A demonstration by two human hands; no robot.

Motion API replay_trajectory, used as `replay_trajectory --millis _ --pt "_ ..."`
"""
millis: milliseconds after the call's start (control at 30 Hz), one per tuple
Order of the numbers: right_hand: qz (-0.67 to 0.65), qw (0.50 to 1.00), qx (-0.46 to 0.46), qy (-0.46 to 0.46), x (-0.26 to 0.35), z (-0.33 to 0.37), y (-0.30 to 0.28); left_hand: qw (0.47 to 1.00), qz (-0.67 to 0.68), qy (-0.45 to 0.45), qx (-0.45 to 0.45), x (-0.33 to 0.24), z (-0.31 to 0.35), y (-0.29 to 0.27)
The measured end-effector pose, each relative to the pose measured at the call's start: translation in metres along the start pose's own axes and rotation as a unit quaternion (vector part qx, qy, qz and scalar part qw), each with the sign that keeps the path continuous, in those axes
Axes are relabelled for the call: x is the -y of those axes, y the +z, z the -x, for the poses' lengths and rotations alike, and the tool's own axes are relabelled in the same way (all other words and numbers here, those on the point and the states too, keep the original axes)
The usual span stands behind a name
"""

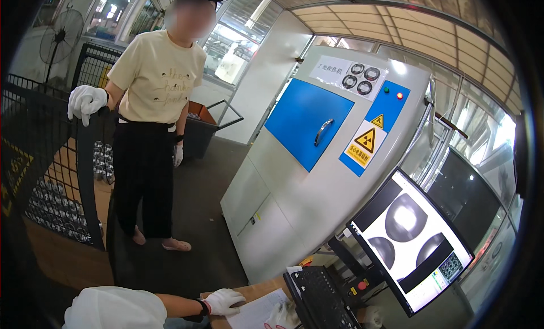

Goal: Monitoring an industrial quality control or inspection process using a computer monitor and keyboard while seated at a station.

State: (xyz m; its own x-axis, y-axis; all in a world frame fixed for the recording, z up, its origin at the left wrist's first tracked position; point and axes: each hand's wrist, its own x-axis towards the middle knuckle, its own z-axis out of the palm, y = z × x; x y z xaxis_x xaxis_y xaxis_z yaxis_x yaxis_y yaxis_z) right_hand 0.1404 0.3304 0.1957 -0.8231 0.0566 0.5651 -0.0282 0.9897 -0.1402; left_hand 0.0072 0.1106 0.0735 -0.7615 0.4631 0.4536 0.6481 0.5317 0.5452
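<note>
A sheet of white paper (258, 312) lies on a wooden desktop (263, 287) at the lower edge of the view, under my gloved left hand (223, 302). The hand rests palm down on the sheet's left side, fingers loosely extended and gripping nothing that I can see; a black band (202, 311) circles the wrist. My right hand is out of view, and I cannot tell its state. Just right of the paper sits a crumpled white item (283, 315), too unclear to identify, and beside it a black keyboard (317, 292). A tilted monitor (405, 218) to the right shows large grey discs on a bright ground, with a red button (362, 285) near its lower left.

Behind the desk stands a tall pale-grey cabinet (272, 187), its blue door (300, 116) closed beneath a curved metal handle (323, 132), with a yellow warning sign (367, 142) to the right of it. At left, a co-worker in a cream T-shirt (161, 79) faces this way, one gloved hand (88, 102) at the top of a dark mesh panel (85, 176). Rows of shiny metal parts (56, 210) show through the mesh; a dark cart (198, 130) stands behind the co-worker, and a large fan (59, 37) farther back.
</note>
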Motion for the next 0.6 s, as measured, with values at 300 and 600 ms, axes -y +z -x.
replay_trajectory --millis 300,600 --pt "0.023 1.0 -0.016 -0.003 0.001 0.007 -0.006 1.0 0.015 -0.003 -0.009 0.006 0.0 0.004" --pt "0.081 0.995 -0.049 0.009 -0.034 0.078 -0.03 1.0 0.021 -0.013 -0.01 -0.005 0.002 -0.002"
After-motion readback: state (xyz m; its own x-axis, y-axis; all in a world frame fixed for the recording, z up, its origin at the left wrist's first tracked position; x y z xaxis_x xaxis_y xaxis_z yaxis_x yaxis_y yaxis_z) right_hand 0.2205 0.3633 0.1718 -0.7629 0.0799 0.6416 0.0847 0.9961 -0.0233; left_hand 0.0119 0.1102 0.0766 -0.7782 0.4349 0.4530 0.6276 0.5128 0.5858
